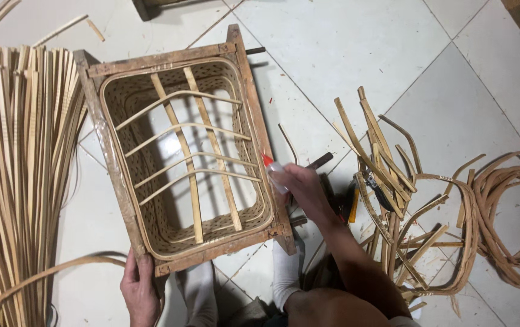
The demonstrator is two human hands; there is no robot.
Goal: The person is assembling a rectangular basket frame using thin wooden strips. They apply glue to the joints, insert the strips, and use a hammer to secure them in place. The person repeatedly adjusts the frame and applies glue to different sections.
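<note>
Woven bamboo basket (184,160), seated inside a square wooden frame (110,148) on the tiled floor (357,42), with curved ribs crossing two upright slats. Right hand (301,186) pinches a small red-tipped glue bottle (274,168) at the right rim; left hand (139,290), fingers curled, grips the frame's near corner. Judged step: gluing the rim; next calls for steady nozzle placement. Bamboo strips (17,169) lie left.

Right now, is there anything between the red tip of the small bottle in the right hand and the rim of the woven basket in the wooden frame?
Nothing visible. The red tip of the small bottle in the right hand lies right at the basket rim, beside the wooden frame.
</note>
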